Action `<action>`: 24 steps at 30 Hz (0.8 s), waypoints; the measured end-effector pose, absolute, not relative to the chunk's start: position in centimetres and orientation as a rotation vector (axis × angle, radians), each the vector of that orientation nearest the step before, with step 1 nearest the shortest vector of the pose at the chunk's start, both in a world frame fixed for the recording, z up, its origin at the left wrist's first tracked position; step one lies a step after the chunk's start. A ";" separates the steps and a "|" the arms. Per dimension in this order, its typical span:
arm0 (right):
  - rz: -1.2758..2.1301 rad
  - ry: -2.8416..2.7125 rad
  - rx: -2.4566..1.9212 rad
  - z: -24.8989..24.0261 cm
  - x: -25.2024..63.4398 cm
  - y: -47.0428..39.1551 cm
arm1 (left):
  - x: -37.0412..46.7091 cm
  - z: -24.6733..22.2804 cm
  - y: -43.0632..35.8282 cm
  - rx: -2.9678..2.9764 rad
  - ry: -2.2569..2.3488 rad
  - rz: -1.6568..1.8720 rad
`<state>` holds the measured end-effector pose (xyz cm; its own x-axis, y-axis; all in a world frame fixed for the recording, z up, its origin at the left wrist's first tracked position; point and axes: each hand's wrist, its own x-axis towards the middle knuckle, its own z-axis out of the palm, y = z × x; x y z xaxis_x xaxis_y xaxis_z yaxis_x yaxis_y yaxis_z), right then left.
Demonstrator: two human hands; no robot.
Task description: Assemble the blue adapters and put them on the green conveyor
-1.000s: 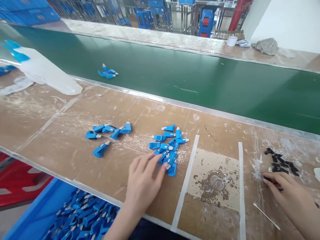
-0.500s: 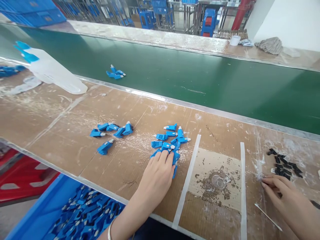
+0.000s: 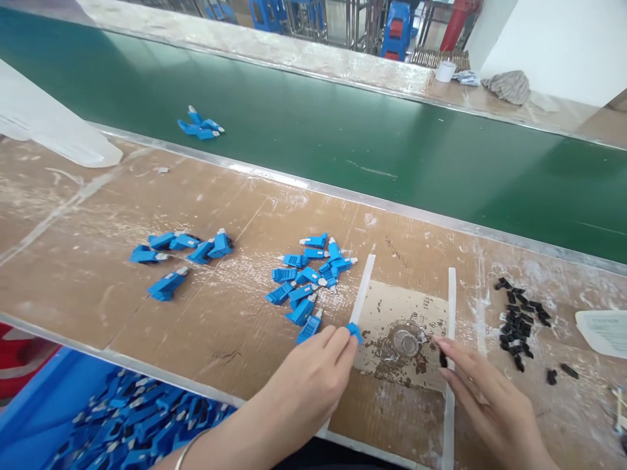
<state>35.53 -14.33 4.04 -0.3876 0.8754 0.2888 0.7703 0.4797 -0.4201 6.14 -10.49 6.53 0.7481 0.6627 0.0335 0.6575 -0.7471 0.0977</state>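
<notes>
My left hand [image 3: 318, 372] is closed on a small blue plastic part [image 3: 353, 332], pinched between thumb and fingers at the left edge of a stained cardboard patch [image 3: 377, 300]. Across that patch, my right hand [image 3: 490, 398] pinches a small black piece [image 3: 443, 358] between thumb and forefinger. Between the hands lies a round clear dish [image 3: 406, 342], with wet-looking stains around it. Beyond my left hand is a loose group of blue plastic parts [image 3: 304, 274] with pale tips. To the right of my right hand lies a pile of small black pieces [image 3: 516, 326].
Several more blue parts [image 3: 166, 284] lie to the left on the table. A blue bin [image 3: 36, 418] full of them stands below the front edge. Behind runs a green conveyor belt [image 3: 313, 124] carrying a few blue parts [image 3: 200, 125]. White tape strips [image 3: 451, 307] flank the patch.
My left hand has lifted a blue part from the group and moved right with it. My right hand has moved left from the black pile to the patch's edge. The view has shifted.
</notes>
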 end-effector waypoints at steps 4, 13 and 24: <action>0.340 -2.248 -1.373 3.2 33.1 -13.9 | 8.5 4.8 -10.9 2.790 1.060 0.223; 0.357 -2.263 -1.390 2.3 32.9 -13.4 | 7.5 2.6 -10.2 2.416 1.197 0.577; 0.685 -1.873 -1.374 4.3 32.2 -14.7 | 9.3 3.0 -11.2 1.094 0.959 0.793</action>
<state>32.20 -14.72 4.29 -0.1885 0.9551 0.2285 0.5822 0.2961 -0.7572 9.27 -11.24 2.96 0.3875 0.8918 -0.2336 -0.0614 0.2778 0.9587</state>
